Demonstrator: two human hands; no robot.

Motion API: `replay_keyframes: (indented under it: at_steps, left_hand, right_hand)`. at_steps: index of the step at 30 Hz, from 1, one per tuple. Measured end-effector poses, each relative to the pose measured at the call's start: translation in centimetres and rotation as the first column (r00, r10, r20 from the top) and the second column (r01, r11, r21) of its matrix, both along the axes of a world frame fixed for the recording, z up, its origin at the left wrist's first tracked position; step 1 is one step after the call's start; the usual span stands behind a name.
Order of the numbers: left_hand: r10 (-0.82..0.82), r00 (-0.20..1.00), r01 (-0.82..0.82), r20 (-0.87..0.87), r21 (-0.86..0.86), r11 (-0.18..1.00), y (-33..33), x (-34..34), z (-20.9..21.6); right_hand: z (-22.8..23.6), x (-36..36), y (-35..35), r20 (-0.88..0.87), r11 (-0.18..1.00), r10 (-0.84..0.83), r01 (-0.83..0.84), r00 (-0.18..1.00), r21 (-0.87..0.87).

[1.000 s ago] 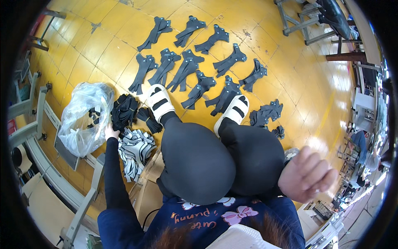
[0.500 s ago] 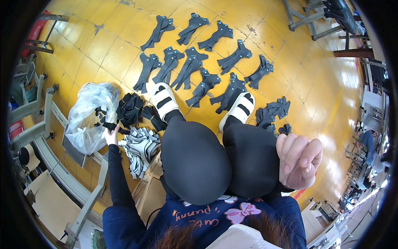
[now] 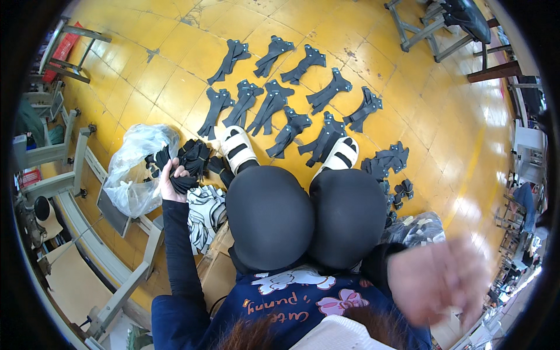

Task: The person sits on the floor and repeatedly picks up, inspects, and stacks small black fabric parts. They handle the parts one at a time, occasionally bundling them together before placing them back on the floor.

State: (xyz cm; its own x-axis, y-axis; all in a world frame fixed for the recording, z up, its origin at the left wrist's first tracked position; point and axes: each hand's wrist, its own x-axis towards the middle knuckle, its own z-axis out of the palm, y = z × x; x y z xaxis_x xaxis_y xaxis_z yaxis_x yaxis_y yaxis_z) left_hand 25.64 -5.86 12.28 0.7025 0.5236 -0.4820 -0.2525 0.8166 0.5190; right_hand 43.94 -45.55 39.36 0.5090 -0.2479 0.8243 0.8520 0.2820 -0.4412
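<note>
My left hand (image 3: 172, 182) is closed around a bundle of black fabric strips (image 3: 184, 184), which fan out past both sides of the fingers. It is beside a clear plastic bag (image 3: 125, 195) with more black pieces at its mouth. A darker pile of black strips (image 3: 195, 153) lies on the floor just past the hand, and a heap of white-and-black strips (image 3: 205, 213) is to its right. My right hand (image 3: 440, 283) is raised at the lower right, away from the piles. Motion smears its fingers, so what it holds, if anything, does not show.
Several flat groups of black strips (image 3: 272, 106) lie in rows on the yellow tiled floor (image 3: 175, 76) beyond my sandals. More black pieces (image 3: 388, 158) and a bag of dark pieces (image 3: 415, 228) lie to the right. A metal frame (image 3: 125, 286) borders the left; a stool (image 3: 464, 20) stands far right.
My left hand has lifted slightly from the bag's mouth, with a fuller bundle of black strips showing in it. My right hand has swung down and outward, uncovering a bag of dark pieces.
</note>
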Motion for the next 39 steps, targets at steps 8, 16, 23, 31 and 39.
replay_keyframes:
  at_steps: [8,16,23,31,39]
  left_hand:
    - [-0.064,0.989,0.096,-0.136,0.240,0.966,-4.6,7.9,11.9]
    - [-0.519,0.831,0.426,0.199,0.371,0.825,-13.8,16.4,24.3]
    - [-0.662,0.608,0.676,0.439,0.151,0.721,-18.3,18.0,26.5]
    - [-0.595,0.553,0.801,0.583,-0.176,0.572,-22.6,23.3,29.0]
    - [-0.595,0.470,0.875,0.653,-0.255,0.412,-24.2,25.5,28.0]
  right_hand:
    - [3.6,-1.5,-2.4,0.346,0.924,-0.155,0.259,0.925,-0.281]
    - [1.7,-1.3,-2.8,0.347,0.936,-0.132,0.232,0.928,-0.264]
    - [-0.9,0.9,-1.6,0.065,0.979,-0.202,0.198,0.977,0.057]
    - [-1.6,4.7,0.4,-0.529,0.994,0.108,-0.095,0.842,0.051]
    - [-2.5,4.1,0.0,-0.108,0.935,-0.092,0.048,0.990,-0.352]
